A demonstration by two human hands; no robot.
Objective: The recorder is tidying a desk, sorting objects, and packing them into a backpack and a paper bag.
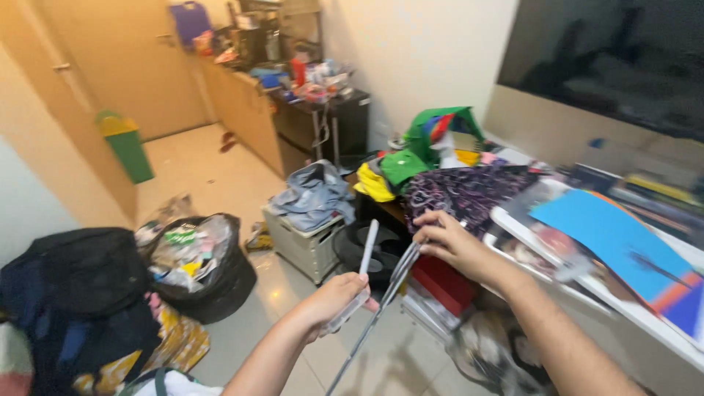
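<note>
White plastic, a slim pen-like stick [364, 258], is gripped upright by the closed left hand [339, 295]. A thin grey rod [381, 312] is pinched at its upper end by the right hand [449, 242], slanting toward 7 o'clock. Both are held apart above the floor, beside the cluttered counter [645, 315] at 3 o'clock.

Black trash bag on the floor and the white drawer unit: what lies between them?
Head view: between the black trash bag and the white drawer unit lies mostly bare tile, with a small blurred item near the unit.

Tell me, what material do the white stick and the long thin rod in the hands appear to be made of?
The white stick in the left hand looks like matte plastic: uniform white, no glint. The thin rod, pinched by the right hand, looks like metal: grey with a bright sheen, though motion blur leaves this uncertain.
</note>
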